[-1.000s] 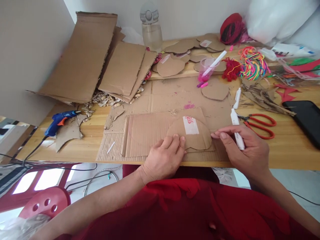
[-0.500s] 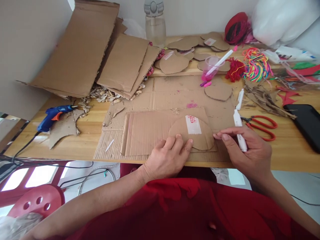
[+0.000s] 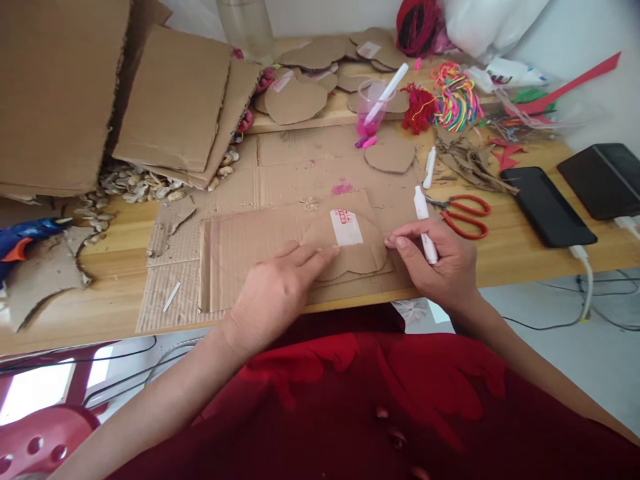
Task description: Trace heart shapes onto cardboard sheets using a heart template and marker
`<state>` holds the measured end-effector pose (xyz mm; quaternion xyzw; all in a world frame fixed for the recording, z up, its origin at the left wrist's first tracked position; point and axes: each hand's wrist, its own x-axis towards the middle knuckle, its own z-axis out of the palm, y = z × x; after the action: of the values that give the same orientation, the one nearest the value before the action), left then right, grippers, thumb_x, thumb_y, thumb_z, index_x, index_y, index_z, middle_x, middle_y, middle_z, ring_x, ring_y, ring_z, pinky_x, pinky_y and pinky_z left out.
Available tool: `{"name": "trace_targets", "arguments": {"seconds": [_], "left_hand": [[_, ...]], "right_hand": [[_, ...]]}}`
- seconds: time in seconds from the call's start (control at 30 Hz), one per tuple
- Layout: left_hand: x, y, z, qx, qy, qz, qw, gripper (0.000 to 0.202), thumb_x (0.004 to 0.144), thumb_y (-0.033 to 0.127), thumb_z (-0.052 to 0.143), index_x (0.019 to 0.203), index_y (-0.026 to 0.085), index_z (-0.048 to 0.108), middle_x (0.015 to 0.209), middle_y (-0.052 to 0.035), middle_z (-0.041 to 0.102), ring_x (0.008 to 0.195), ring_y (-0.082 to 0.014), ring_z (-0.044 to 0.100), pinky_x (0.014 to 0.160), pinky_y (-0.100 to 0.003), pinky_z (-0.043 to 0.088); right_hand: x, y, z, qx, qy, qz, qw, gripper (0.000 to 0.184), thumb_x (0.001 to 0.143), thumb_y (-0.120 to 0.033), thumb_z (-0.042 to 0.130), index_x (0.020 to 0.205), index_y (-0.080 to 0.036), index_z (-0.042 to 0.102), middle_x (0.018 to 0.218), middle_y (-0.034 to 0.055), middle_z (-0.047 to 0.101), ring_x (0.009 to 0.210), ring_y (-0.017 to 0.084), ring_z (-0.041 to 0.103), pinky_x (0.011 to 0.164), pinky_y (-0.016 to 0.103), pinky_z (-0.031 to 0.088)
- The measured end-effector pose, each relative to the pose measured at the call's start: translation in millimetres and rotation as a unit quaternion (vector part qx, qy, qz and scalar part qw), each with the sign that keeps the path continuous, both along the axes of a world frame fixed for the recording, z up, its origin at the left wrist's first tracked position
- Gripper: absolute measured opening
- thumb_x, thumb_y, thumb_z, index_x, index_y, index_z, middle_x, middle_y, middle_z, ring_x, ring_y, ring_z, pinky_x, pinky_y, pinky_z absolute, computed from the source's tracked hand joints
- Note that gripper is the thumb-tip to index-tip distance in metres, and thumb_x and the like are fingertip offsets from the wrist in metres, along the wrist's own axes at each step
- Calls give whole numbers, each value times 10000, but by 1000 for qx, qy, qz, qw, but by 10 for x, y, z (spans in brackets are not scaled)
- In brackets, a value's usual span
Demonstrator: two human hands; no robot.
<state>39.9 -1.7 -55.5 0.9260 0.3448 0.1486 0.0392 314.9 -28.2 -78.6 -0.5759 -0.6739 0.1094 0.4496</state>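
Observation:
A rounded cardboard cutout [image 3: 367, 253] with a strip of white, red-printed tape lies on a flat cardboard rectangle [image 3: 245, 243] near the table's front edge. My left hand [image 3: 277, 283] rests across its left side, fingers laid out and pressing down. At the cutout's right edge, my right hand [image 3: 443, 257] has thumb and fingertips drawn together. A white marker pen [image 3: 423, 203] slants through the right hand, its lower end between index finger and thumb. Just beyond it lies another small white pen-like piece [image 3: 429, 167].
Red-handled scissors [image 3: 467, 217] and a black phone [image 3: 547, 207] lie to the right. Behind are a pink cup [image 3: 369, 110], more cutouts [image 3: 295, 97] and colourful cords [image 3: 455, 97]. Cardboard sheets [image 3: 173, 100], peanut shells [image 3: 145, 185] and a blue glue gun [image 3: 30, 240] are on the left.
The view has swung to the right. My left hand has slid leftward on the cutout, uncovering more of its lower edge. My right hand stays at the right edge with the marker pen.

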Motion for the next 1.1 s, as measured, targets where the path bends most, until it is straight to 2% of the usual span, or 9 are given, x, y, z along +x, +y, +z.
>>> {"name": "trace_targets", "arguments": {"seconds": [0.07,0.17,0.3,0.4,0.6,0.8,1.1], "left_hand": [[-55,78,-46,-26,-62,-9,998,480,975,-4,464,1389,190,612,1106,-40,778,932,-178,679,834,-305,597],[-112,128,-117,-56,-119,-10,991,429,1009,46,500,1388,208,617,1142,-25,783,934,-162,682,879,-308,585],[-117,76,-146,-62,-117,-5,991,385,1030,217,600,1414,192,600,1119,-49,779,990,-194,669,916,-355,581],[-90,17,-153,-39,-117,-10,992,365,1001,288,666,1353,194,652,1193,-78,765,1057,-223,661,976,-413,573],[-57,-51,-201,3,-106,-1,994,282,986,243,678,1263,225,730,1251,-89,746,1145,-255,625,997,-480,600],[-49,-65,-263,26,-107,-3,994,307,986,220,673,1291,229,707,1236,-87,738,1162,-242,612,976,-448,635],[-53,-55,-279,10,-122,-15,992,291,984,205,670,1272,182,709,1225,-107,720,1157,-224,600,1010,-414,618]], "right_hand": [[-3,-1,-1,0,7,2,1000,58,923,-229,685,939,-266,726,856,20,786,769,209,735,683,360,549],[-9,1,-2,-2,12,-3,1000,57,923,-227,686,924,-263,729,851,18,786,753,202,725,673,355,535],[-14,7,7,-4,34,-6,999,66,928,-219,673,915,-255,727,842,21,783,776,202,729,701,352,539],[-12,6,10,-6,50,-8,999,63,930,-222,671,916,-255,722,845,18,783,776,198,725,712,347,544],[-8,-12,14,-28,59,-13,998,60,936,-241,662,924,-243,720,831,12,777,684,166,675,645,313,509],[14,-19,26,-21,28,-5,999,70,937,-245,656,935,-232,725,828,11,768,694,161,673,670,311,517],[22,-14,20,2,-11,4,1000,50,924,-231,685,942,-249,727,821,2,766,676,156,678,644,298,514]]}}
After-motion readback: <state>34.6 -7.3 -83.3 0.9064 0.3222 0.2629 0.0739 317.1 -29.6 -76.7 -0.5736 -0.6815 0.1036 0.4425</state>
